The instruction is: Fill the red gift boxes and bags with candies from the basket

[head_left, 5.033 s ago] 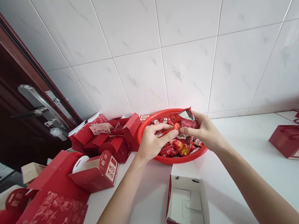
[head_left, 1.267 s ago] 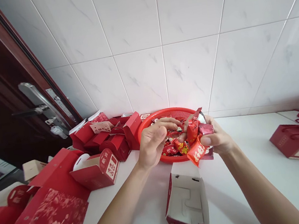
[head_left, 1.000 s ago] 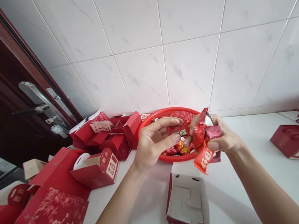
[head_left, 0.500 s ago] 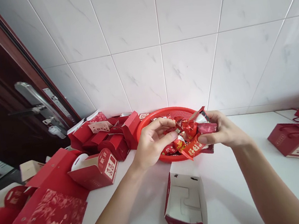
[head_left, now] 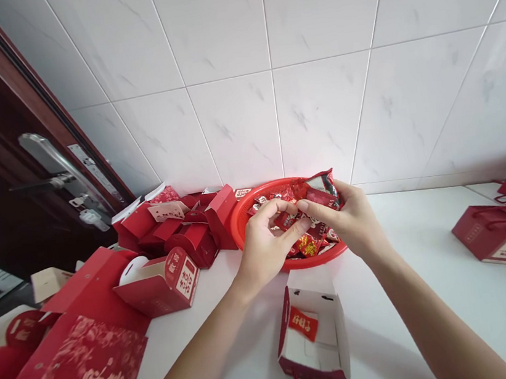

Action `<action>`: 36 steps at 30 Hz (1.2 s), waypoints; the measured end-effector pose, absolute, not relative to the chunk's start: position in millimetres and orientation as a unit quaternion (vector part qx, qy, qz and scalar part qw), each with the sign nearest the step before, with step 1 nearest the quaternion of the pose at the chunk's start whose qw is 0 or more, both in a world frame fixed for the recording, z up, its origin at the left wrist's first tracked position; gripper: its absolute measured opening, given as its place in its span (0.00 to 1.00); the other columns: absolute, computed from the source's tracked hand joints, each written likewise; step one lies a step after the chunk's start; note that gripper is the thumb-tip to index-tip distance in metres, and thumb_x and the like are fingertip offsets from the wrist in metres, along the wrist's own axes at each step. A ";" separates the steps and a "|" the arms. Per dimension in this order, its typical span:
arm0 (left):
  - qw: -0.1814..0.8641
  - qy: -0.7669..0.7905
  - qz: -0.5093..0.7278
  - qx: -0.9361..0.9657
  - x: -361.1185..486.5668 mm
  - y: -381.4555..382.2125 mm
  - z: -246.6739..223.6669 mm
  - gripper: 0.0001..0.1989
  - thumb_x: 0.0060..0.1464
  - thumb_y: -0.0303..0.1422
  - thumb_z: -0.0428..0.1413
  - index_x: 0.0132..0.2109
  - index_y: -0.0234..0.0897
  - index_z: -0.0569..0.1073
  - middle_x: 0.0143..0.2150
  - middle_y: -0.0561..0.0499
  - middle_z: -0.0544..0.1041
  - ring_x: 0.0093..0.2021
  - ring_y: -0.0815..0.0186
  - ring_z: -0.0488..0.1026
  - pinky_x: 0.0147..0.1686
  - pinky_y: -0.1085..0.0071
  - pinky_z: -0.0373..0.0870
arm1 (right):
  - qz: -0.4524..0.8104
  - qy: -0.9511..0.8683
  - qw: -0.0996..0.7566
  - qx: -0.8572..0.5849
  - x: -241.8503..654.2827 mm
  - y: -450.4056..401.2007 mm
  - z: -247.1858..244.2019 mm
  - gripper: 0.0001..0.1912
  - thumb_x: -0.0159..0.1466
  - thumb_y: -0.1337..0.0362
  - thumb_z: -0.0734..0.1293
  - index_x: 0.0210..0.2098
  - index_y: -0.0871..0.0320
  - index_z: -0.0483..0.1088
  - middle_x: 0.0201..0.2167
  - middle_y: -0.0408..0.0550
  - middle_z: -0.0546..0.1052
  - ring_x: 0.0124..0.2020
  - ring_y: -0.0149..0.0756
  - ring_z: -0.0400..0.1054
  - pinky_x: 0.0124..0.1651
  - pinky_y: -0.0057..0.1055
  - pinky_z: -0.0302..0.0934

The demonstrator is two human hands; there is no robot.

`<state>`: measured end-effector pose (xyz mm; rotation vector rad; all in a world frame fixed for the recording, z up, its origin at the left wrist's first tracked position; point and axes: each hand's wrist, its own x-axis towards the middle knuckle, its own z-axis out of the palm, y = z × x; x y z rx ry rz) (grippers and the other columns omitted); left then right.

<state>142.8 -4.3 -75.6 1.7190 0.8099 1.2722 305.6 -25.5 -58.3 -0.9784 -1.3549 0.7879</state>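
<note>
My right hand [head_left: 350, 217] is closed round several wrapped candies [head_left: 322, 189] above the basket, its thumb reaching across towards the other hand. Close beside it, my left hand [head_left: 271, 237] hovers over the basket's front, fingers curved and thumb apart from them, with nothing visible in its grasp. Red and dark wrapped candies [head_left: 309, 245] lie in the red plastic basket [head_left: 239, 222], partly hidden by both hands. In front of it stands an open gift box [head_left: 340, 333], pale inside, with a cord handle at its near end. One red candy packet [head_left: 303, 323] lies in that box.
Open red boxes [head_left: 189, 241] crowd the table's left side, with a large red printed bag or box [head_left: 81, 373] nearer me. Gift boxes with cord handles [head_left: 505, 234] stand at the right. A tiled wall [head_left: 236, 135] rises behind; a dark door [head_left: 2, 123] is at left.
A red candy packet now lies in the front box, which held nothing before. My right hand has moved left with its candies, close to my left hand.
</note>
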 end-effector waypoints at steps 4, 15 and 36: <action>0.376 0.307 0.438 0.756 129.2 0.7 -65.9 0.08 0.56 0.35 0.63 0.35 0.36 0.74 0.37 0.50 0.77 0.40 0.62 0.74 0.42 0.67 0.72 | 0.343 -0.597 0.592 -0.418 310.3 -24.5 -59.0 0.18 0.53 0.52 0.79 0.30 0.57 0.74 0.25 0.43 0.74 0.26 0.33 0.66 0.26 0.30 0.60; 0.317 0.147 -0.022 0.937 124.0 -23.6 -56.6 0.18 0.58 0.18 0.51 0.51 0.37 0.76 0.50 0.48 0.81 0.49 0.61 0.77 0.48 0.69 0.69 | 0.335 -0.637 0.565 -0.403 333.0 -36.3 -46.1 0.21 0.52 0.49 0.80 0.34 0.57 0.76 0.27 0.44 0.75 0.29 0.37 0.70 0.29 0.31 0.64; 0.185 0.209 -0.135 0.951 135.2 -45.3 -71.4 0.13 0.44 0.14 0.51 0.23 0.37 0.63 0.22 0.54 0.67 0.20 0.67 0.58 0.21 0.67 0.51 | 0.269 -0.684 0.550 -0.397 332.8 -49.1 -38.8 0.16 0.56 0.53 0.79 0.31 0.55 0.73 0.25 0.40 0.69 0.29 0.33 0.67 0.26 0.28 0.58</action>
